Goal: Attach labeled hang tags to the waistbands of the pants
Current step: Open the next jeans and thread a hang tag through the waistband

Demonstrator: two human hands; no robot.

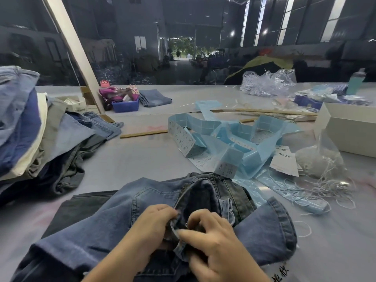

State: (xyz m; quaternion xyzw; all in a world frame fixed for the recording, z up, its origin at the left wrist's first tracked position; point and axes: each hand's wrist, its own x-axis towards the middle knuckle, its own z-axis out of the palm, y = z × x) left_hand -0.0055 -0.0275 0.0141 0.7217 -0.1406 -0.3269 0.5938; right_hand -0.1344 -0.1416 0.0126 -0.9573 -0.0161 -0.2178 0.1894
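Now both hands, left and right, pinch the jeans waistband, seemingly preparing a loop. Next likely needs a tag from beyond the jeans.

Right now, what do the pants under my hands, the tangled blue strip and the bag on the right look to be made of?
Pants: blue denim, matte, going by the twill weave, stitched seams and faded patches. Both hands, left hand and right hand, pinch the waistband.
Blue strip: probably glossy label backing paper, since it creases sharply and carries printed white labels.
Bag: thin clear plastic film, see-through and shiny, with white string inside.
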